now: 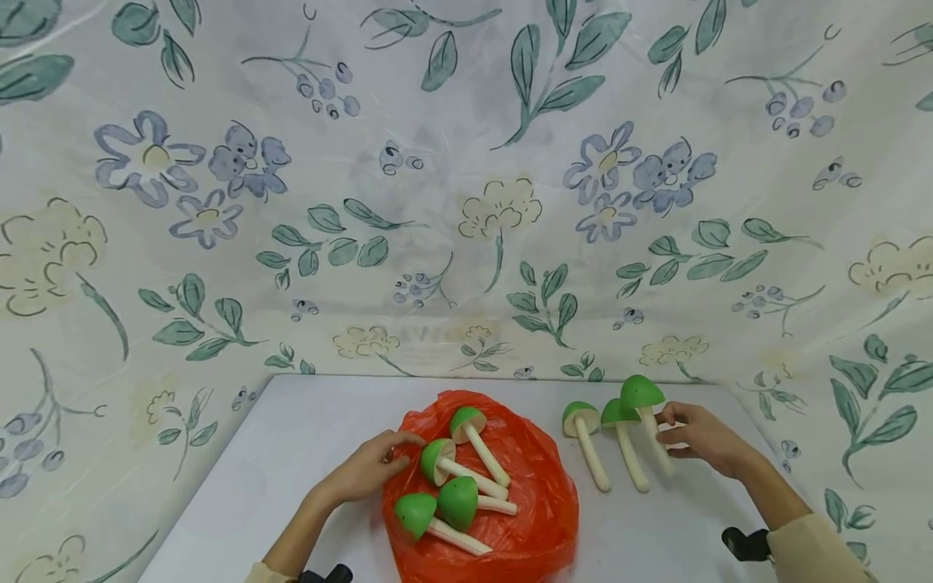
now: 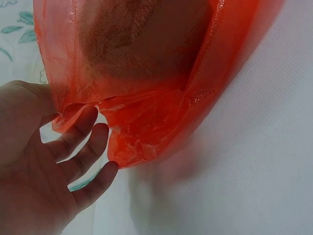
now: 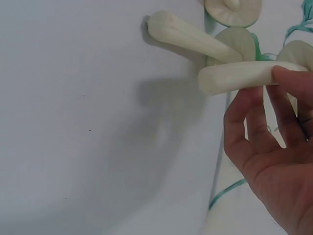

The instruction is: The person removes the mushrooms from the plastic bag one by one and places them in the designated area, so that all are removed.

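Note:
At the left rim of a red plastic bag (image 1: pixel 539 486), my left hand (image 1: pixel 368 468) pinches the thin plastic, its other fingers spread apart in the left wrist view. Several toy mushrooms with green caps and cream stems lie in the bag, one of them a mushroom (image 1: pixel 459 502) near the middle. My right hand (image 1: pixel 707 441) grips a mushroom (image 3: pixel 234 77) by its stem, slightly above the table, cap away from me. Just left of it lie two more, a mushroom (image 1: pixel 625 445) close beside and a mushroom (image 1: pixel 586 441) farther left.
All of this is on a white table (image 1: pixel 291 453). Behind and around it hangs a floral cloth (image 1: pixel 437 267) with leaves and flowers. Dark wrist devices show at both forearms, such as the right wrist device (image 1: pixel 745 544).

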Demonstrator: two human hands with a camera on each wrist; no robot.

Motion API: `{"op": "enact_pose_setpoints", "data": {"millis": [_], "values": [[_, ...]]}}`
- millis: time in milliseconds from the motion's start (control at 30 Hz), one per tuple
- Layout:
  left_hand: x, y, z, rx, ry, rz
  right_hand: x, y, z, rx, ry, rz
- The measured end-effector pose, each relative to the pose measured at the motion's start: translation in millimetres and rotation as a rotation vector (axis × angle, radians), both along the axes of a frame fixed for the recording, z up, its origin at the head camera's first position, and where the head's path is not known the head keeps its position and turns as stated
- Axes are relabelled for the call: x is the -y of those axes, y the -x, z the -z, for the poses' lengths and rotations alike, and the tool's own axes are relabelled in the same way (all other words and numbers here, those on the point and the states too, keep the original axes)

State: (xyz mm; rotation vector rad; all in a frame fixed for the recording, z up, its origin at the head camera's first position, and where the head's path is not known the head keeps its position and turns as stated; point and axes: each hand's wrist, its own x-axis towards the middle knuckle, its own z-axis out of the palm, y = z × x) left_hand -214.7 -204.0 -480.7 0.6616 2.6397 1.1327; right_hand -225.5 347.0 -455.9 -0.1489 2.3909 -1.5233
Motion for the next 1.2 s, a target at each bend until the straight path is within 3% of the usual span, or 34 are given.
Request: {"op": "enact_pose_setpoints", "data": {"millis": [300, 767, 1200], "values": [[0, -0.7, -0.9, 0.001, -0.003, 0.001, -9, -6.4, 4.6, 0.035, -0.008, 0.121], [1, -1.8, 0.0, -0.016, 0.003, -0.001, -20, -10.0, 18.8, 0.102, -0.094, 0.174], [1, -3.5, -1.7, -0.005, -0.002, -0.006, -19, -7.4, 25.0, 0.083, -0.152, 0.181]]}}
